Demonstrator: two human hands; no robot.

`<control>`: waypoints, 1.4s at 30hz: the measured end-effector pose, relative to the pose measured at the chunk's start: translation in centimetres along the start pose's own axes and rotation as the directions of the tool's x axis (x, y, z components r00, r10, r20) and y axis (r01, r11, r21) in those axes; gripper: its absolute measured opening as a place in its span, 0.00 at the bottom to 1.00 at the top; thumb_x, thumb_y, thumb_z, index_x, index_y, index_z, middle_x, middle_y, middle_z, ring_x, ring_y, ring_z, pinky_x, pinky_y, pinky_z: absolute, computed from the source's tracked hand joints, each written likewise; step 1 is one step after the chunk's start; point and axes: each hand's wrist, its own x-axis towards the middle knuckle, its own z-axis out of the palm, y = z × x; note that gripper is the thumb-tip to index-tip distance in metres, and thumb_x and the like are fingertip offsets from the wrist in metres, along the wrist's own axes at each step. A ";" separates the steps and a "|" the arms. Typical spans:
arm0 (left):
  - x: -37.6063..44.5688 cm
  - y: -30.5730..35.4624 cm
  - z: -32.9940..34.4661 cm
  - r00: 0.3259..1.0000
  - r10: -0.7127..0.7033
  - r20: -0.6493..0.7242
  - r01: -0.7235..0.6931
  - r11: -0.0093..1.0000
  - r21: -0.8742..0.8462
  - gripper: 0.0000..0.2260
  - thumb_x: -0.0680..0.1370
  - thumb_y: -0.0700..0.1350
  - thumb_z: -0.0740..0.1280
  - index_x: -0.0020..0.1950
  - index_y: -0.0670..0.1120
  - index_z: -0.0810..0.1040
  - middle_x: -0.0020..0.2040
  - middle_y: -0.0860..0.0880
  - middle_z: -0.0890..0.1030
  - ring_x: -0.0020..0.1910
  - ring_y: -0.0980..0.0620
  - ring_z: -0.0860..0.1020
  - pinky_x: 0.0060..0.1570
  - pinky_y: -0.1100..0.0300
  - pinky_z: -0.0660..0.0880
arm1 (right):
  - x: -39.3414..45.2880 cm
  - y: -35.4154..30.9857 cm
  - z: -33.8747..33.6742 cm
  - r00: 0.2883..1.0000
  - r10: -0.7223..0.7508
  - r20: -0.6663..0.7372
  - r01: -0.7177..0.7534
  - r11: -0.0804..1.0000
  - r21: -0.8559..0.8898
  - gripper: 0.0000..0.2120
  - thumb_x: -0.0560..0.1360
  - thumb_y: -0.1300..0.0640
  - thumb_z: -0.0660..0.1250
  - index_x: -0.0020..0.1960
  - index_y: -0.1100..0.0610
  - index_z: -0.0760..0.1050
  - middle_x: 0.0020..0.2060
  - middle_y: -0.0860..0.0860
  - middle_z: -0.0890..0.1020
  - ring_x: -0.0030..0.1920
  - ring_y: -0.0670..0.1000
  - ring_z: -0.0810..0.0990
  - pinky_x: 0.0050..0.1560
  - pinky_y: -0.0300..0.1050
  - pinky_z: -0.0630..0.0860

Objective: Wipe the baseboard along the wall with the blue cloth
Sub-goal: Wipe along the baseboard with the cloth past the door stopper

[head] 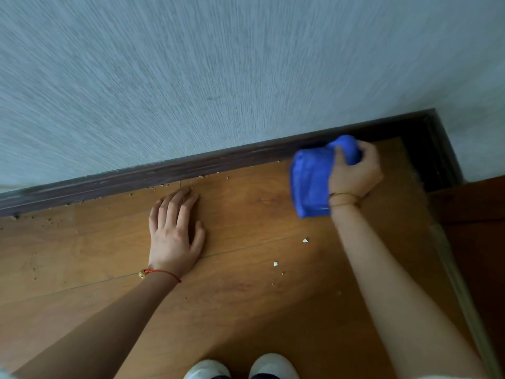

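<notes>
A dark brown baseboard [169, 172] runs along the foot of the pale textured wall [218, 64], rising toward a corner at the right. My right hand [355, 170] grips a bunched blue cloth [310, 181], held just in front of the baseboard near that corner; the cloth's top end is close to or touching the board. My left hand [175, 231] lies flat on the wooden floor, fingers spread toward the baseboard, holding nothing.
Crumbs and grit [164, 186] lie along the floor where it meets the baseboard. Two small white scraps [304, 240] sit on the wooden floor [246, 283]. A dark door frame [434, 149] closes the corner at right. My white shoes [240, 369] show at the bottom edge.
</notes>
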 end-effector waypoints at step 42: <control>-5.9 -7.5 -4.3 0.991 -0.091 -0.093 0.097 0.993 0.070 0.22 0.79 0.47 0.60 0.72 0.42 0.75 0.70 0.42 0.75 0.69 0.39 0.73 0.74 0.41 0.62 | -18.7 -12.5 6.6 0.882 -0.316 0.349 0.226 0.935 0.274 0.09 0.65 0.69 0.74 0.43 0.63 0.79 0.40 0.55 0.81 0.43 0.56 0.79 0.47 0.41 0.73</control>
